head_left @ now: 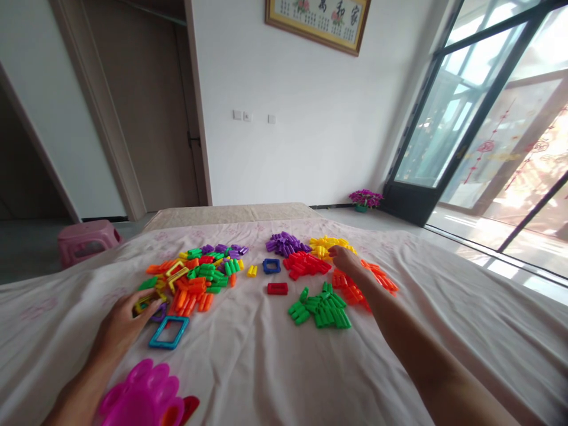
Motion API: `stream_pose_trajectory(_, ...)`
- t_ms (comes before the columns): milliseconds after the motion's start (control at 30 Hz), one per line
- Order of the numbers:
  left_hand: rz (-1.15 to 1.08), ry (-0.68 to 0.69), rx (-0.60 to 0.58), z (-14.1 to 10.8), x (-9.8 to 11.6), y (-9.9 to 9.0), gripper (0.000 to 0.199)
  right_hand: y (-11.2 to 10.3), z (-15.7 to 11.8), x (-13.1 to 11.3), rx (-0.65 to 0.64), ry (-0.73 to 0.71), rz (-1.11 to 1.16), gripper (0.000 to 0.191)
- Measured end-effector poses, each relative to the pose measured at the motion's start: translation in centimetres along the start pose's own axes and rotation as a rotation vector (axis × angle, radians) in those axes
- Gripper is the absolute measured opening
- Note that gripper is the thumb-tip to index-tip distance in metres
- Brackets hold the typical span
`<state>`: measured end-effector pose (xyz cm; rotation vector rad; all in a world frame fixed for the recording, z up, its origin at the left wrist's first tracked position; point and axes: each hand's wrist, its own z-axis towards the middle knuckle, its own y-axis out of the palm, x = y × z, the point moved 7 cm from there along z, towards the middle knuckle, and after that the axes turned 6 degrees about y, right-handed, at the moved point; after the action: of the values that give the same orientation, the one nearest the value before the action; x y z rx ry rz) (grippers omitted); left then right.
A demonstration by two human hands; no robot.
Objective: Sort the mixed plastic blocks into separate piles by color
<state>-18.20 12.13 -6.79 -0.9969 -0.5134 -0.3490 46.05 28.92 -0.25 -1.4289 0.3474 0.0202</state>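
My left hand (pixel 128 313) is at the near left side of a mixed pile of plastic building blocks (pixel 195 287), its fingers curled round a yellow frame-shaped piece (pixel 144 303). A purple piece (pixel 158 312) and a blue square frame (pixel 169 332) lie beside it. My right hand (pixel 348 261) reaches over to the yellow block pile (pixel 331 244), fingertips pinched at a yellow block on its near edge. Around that hand lie single-colour piles: red (pixel 306 265), orange (pixel 355 287), green (pixel 322 307) and purple (pixel 286 243).
Between the piles sit a small yellow block (pixel 252 271), a dark blue frame (pixel 271 265) and a red rectangular piece (pixel 277 289). A pink flower-shaped tray (pixel 137 396) is at the near left. Wrinkled pale cloth (pixel 248 367) covers the surface. A pink stool (pixel 89 241) stands beyond.
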Motion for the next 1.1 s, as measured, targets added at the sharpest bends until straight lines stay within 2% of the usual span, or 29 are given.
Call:
stream_pose_trajectory(133,0.011,0.007,-0.001,0.0,0.2,0.0,0.052,-0.2,0.1,0.8,-0.013,-0.003,-0.084,0.038)
stream_pose_trajectory(300,0.019,0.02,-0.01,0.1,0.1,0.2,0.053,-0.1,-0.2,0.9,-0.04,-0.048,-0.222,0.042)
stream_pose_trajectory(500,0.011,0.008,-0.018,0.0,0.0,0.2,0.052,-0.3,-0.9,0.6,-0.077,-0.107,-0.272,0.034)
stream_pose_trajectory(600,0.006,0.019,-0.012,0.0,0.0,0.2,0.053,-0.6,-1.5,-0.5,-0.058,-0.112,-0.27,0.036)
stream_pose_trajectory(700,-0.001,0.022,-0.007,0.0,0.0,0.2,0.052,-0.9,-3.2,-4.4,-0.02,-0.2,-0.143,0.037)
stream_pose_trajectory(800,-0.007,0.012,-0.014,-0.1,0.1,0.1,0.052,-1.2,-6.1,-10.7,0.009,-0.387,0.066,0.039)
stream_pose_trajectory(900,-0.014,-0.005,-0.017,-0.1,0.4,-0.1,0.053,-1.0,-9.2,-17.0,0.045,-0.56,0.14,0.035)
stream_pose_trajectory(1000,-0.016,-0.017,-0.011,-0.1,0.6,-0.2,0.053,0.8,-11.1,-21.8,0.007,-0.66,0.103,0.033)
stream_pose_trajectory(1100,-0.005,-0.007,-0.01,0.0,0.3,-0.1,0.052,3.4,-12.0,-24.9,-0.023,-0.741,-0.002,0.03)
